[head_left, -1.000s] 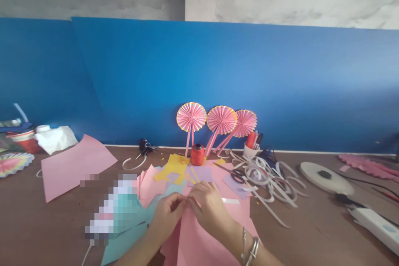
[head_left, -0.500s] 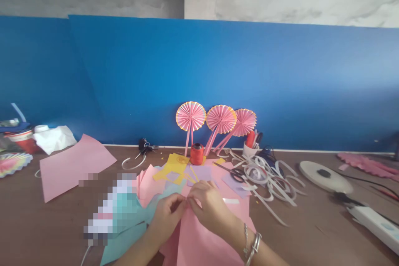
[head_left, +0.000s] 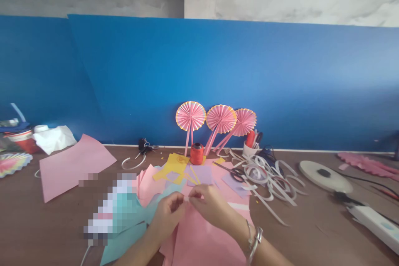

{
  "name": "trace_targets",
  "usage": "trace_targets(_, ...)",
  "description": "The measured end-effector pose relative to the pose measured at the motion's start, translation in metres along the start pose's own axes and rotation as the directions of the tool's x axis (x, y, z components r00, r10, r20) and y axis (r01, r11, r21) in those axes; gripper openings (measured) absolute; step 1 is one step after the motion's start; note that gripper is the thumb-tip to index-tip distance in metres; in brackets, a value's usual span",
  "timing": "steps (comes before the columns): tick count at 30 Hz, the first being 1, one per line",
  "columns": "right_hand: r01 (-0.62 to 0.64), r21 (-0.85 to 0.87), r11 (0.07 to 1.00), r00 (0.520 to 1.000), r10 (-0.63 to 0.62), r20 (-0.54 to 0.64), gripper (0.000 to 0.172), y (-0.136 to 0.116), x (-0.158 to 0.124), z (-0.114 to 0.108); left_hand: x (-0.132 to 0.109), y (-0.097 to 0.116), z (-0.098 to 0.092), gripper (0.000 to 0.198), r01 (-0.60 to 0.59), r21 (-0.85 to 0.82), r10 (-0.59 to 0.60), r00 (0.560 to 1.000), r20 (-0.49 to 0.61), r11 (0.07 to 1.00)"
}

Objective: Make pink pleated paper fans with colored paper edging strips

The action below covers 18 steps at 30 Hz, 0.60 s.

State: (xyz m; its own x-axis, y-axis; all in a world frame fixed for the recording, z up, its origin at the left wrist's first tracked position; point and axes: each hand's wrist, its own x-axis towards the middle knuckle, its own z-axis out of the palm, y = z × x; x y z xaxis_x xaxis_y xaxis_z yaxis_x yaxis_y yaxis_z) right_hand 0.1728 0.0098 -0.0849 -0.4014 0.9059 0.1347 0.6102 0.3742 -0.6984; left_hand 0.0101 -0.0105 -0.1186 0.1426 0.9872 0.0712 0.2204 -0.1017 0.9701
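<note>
My left hand (head_left: pixel 170 213) is closed in a pinch over the pink paper (head_left: pixel 208 239). Facing it, my right hand (head_left: pixel 208 204) pinches too, its fingertips almost meeting the left ones. A tiny whitish strip (head_left: pixel 186 199) shows between the two sets of fingertips; its exact kind is too small to make out. Beyond my right hand, a flat white strip (head_left: pixel 238 206) lies across the pink paper. Black-handled scissors (head_left: pixel 237 174) rest just past the hands, near yellow paper scraps (head_left: pixel 176 166) and lilac paper (head_left: pixel 204 174).
Three pleated pink paper fans (head_left: pixel 190 116) lean on the blue partition (head_left: pixel 140 79) behind a red spool (head_left: pixel 196 154). Curled white strips (head_left: pixel 264 176) pile up at right, near a glue gun (head_left: pixel 375 224). Teal paper (head_left: pixel 126 241) and a pink sheet (head_left: pixel 75 166) lie left.
My right hand has shifted slightly down and right, away from the left fingertips. The whitish strip now shows between them, and more of the flat white strip is visible.
</note>
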Motion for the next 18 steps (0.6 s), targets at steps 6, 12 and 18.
trace_targets(6,0.035,0.01,0.999,0.999,-0.035,-0.019,0.024,-0.004,-0.001,0.0,0.0,0.006,0.0,0.016,0.064,0.045,-0.063,0.998,-0.028,0.997)
trace_targets(12,-0.015,0.074,0.997,1.0,0.016,-0.014,0.02,0.002,0.002,0.001,-0.002,0.013,0.0,0.017,0.199,-0.041,-0.2,0.98,-0.001,0.979)
trace_targets(18,-0.016,-0.016,1.0,0.996,0.015,-0.083,0.017,0.003,0.003,0.004,0.0,0.013,0.0,0.021,0.226,-0.12,-0.227,0.974,0.001,0.967)
